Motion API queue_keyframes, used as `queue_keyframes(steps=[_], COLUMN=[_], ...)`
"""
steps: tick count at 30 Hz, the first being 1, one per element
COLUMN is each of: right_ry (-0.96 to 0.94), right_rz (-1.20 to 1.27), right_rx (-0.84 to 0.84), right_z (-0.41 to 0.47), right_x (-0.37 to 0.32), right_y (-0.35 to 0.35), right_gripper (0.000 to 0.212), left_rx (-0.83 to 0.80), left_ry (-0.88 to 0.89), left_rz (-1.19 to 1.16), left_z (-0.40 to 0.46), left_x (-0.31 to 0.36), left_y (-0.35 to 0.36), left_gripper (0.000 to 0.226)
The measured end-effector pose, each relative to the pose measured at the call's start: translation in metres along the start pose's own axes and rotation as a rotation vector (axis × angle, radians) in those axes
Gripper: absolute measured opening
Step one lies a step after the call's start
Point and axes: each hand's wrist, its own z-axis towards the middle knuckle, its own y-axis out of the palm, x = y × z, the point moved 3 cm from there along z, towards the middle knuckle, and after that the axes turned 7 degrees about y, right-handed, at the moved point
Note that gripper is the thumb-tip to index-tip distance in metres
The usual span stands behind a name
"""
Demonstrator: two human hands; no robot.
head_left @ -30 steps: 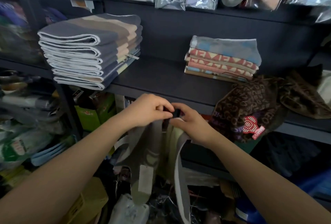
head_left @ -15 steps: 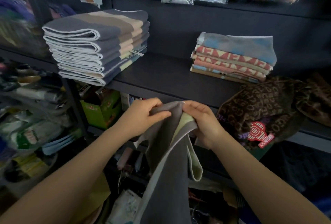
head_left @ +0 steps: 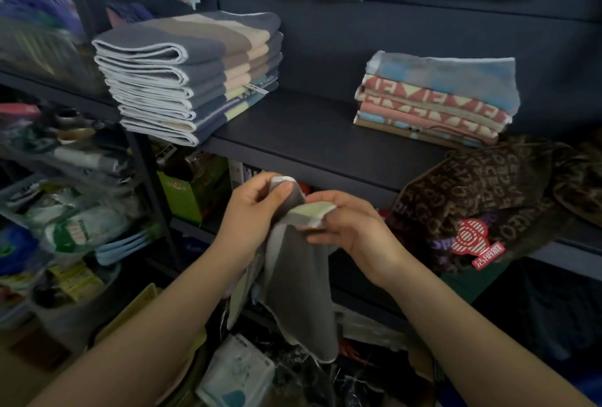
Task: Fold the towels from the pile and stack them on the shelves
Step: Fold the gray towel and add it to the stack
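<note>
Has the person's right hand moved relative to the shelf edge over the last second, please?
Yes. The right hand has dropped away from the shelf edge and now pinches the grey towel lower down.

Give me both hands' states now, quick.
Left hand: pinches the top edge of the hanging grey and pale-green towel.
Right hand: grips the same towel's folded corner.

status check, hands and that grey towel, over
Left hand and right hand both pinch the grey towel at its top edge. Towel hangs unfolded below the shelf. Nothing blocks the gap between the stacks.
</note>
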Motion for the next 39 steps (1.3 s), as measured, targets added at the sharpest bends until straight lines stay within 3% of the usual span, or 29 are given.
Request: queue_keyframes(steps=[1,3,6,9,11,14,16,21,39], right_ry=[-0.02,-0.111,-0.225,-0.448,-0.516,-0.42,-0.408,-0.408,-0.508], right_rz=[-0.078,-0.302,-0.599,-1.004,-0.975,-0.818,-0.773,-0.676,-0.831], right_rx=[-0.06,-0.032,0.218,0.465,0.462,0.266,0.222,0.335,0.307], right_z=[-0.001,-0.003,-0.003,-0.003,-0.003,0.0,0.001,0.002,0.002], right_x=[0.0,-0.001,-0.004,-0.004,-0.002,0.002,0.003,0.005,0.005], right_y=[0.002,0.006,0.004,-0.001,0.0,0.003,0.004,0.005,-0.006], right_gripper=[0.033,0.025,0.008,0.014,0.011,0.011,0.01,0.014,0.012], left_rx=[-0.02,-0.049,-0.045,-0.01,0.009,0.008,-0.023,-0.037,-0.15], left_ry=[0.004,0.033,0.035,-0.021,-0.067,-0.125,-0.125,-0.117,-0.073], left_rz=[-0.012,0.006,0.046,0.022,-0.007,-0.104,-0.138,-0.153,0.043], left_z=[-0.002,-0.005,-0.011,-0.016,-0.019,-0.023,-0.025,-0.03,-0.027], left_x=[0.001,0.003,0.004,0.0,-0.001,-0.001,0.004,0.006,-0.001], left_y=[0.001,0.001,-0.001,-0.001,0.0,0.004,0.006,0.006,0.011], left_gripper=[0.018,0.018,0.02,0.019,0.018,0.019,0.02,0.021,0.024])
